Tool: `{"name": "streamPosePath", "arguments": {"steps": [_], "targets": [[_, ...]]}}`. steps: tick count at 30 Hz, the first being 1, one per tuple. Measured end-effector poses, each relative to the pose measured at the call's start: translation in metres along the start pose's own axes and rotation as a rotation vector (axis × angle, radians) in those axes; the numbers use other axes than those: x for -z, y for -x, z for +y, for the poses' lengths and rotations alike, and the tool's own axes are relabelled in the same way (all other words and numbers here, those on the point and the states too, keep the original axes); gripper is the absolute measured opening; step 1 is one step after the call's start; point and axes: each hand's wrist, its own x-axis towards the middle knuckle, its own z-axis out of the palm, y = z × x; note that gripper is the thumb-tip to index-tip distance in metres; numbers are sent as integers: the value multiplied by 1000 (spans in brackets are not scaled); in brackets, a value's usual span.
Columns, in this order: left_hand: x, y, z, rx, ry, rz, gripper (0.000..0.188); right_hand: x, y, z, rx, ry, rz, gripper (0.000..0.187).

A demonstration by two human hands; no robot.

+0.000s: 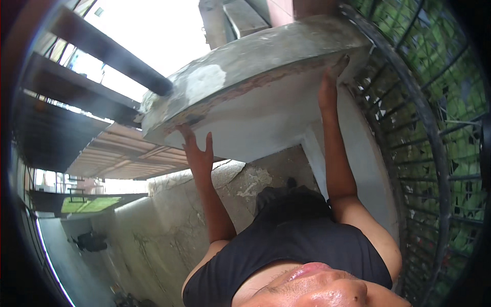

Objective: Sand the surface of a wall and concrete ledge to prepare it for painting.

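Note:
In front of me runs a thick concrete ledge (271, 48) with a worn grey top and a rough, chipped edge. Beneath that edge is a smooth pale wall face (255, 115). My left hand (198, 152) reaches to the ledge's left part; thumb and fingers are apart, the fingertips at the chipped edge, and nothing is in it. Farther right, my right hand (333, 74) is raised to the edge near the ledge's right end. Its fingers look stretched out along the concrete, partly foreshortened, and no object shows in it.
Dark metal bars (434, 133) with green material behind them curve along the right side. Dark beams (110, 48) meet the ledge at the left, above a brown slatted panel (128, 151). A stained concrete floor (163, 225) lies below. A dark object (91, 241) is at the lower left.

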Motion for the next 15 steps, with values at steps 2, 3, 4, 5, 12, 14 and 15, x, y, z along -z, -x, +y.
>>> {"name": "streamPosePath", "arguments": {"steps": [2,3,4,5,12,14,15], "targets": [[1,0,3,65,72,-60,82,5,-4,-9,-235,-19,-198,57],[2,-1,3,62,150,-59,84,4,-5,-10,-333,-9,-252,58],[3,-2,3,40,95,-45,82,5,-9,-6,-272,-29,-214,60],[3,-3,3,50,84,-59,82,0,-8,0,-180,-62,-121,61],[2,-2,9,93,67,-60,80,-15,-3,46,173,333,-270,53],[4,-4,13,120,90,-53,83,-12,-3,36,-205,111,-344,53],[4,-5,15,138,88,-70,83,-9,-4,27,-312,107,-446,53]]}}
